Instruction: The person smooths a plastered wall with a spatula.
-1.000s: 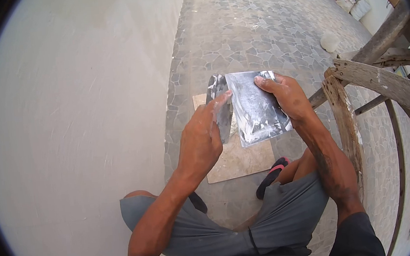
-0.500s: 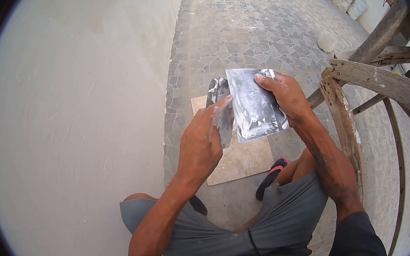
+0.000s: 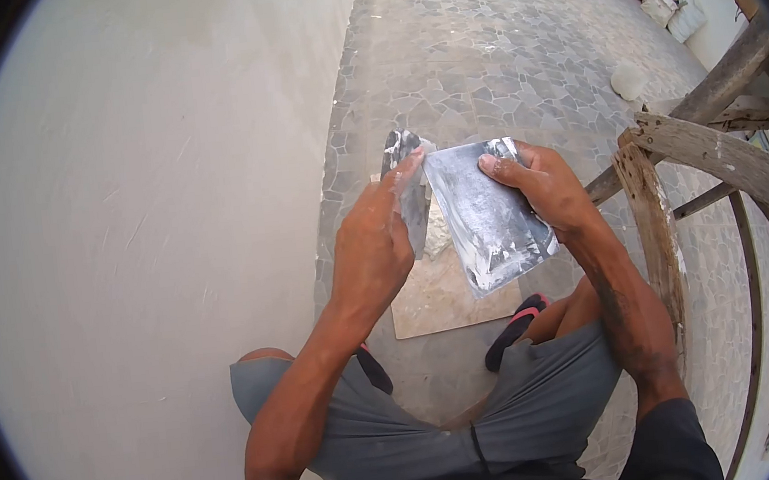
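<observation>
My left hand (image 3: 370,246) is closed around a dark, narrow-looking putty scraper (image 3: 415,214) smeared with white, its index finger stretched along the upper part. To its right, my right hand (image 3: 546,189) grips a flat rectangular scraper plate (image 3: 487,225) by its right side, thumb on the face. White paste streaks cover that plate, thickest along the lower edge. The two scrapers meet or nearly meet at the plate's upper left corner. Below them a beige tile (image 3: 450,298) lies on the floor, with a whitish lump of paste (image 3: 438,235) partly hidden behind the scrapers.
A pale plastered wall (image 3: 151,216) rises close on my left. Weathered wooden scaffold poles (image 3: 645,206) stand close on the right. Stone-patterned paving (image 3: 441,59) runs ahead, with a whitish round object (image 3: 628,80) and white sacks (image 3: 683,19) farther off.
The right-hand plate has tilted, its lower edge swinging down and right. My left hand's scraper has shifted up to the plate's upper left corner. The view has turned slightly.
</observation>
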`<state>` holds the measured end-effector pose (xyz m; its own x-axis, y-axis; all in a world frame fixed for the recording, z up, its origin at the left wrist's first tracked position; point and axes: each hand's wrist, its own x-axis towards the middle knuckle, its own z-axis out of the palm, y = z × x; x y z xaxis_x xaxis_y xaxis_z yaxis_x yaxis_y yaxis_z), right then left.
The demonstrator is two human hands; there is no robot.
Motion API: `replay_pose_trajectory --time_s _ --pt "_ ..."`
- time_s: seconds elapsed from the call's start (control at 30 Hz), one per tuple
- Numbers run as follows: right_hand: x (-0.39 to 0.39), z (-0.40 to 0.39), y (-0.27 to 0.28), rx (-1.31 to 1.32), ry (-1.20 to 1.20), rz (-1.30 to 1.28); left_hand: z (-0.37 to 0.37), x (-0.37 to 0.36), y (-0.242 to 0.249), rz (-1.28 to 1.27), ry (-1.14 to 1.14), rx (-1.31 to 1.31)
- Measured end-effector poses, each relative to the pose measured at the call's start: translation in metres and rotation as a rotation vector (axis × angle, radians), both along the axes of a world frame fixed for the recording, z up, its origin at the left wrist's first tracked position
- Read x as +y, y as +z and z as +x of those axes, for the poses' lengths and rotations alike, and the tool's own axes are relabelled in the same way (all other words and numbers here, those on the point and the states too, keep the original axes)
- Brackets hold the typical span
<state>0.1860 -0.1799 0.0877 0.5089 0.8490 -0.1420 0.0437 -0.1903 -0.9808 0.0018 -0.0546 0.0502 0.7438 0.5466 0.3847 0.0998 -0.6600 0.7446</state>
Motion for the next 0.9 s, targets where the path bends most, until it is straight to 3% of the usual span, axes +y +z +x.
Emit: replay_pose_trajectory --time_s 0.4,0.6,0.9 --pt "-0.001 -0.002 0.003 0.019 -0.017 0.03 -0.002 0.0 0.003 -0.075 -0.002 -0.029" --pt "0.001 0.001 -0.001 0.057 -0.085 0.08 -0.004 -0.008 0.007 -0.001 -0.002 0.095" --pt "0.001 0.004 -0.001 0.069 -0.12 0.111 -0.003 -0.015 0.003 0.046 -0.03 0.036"
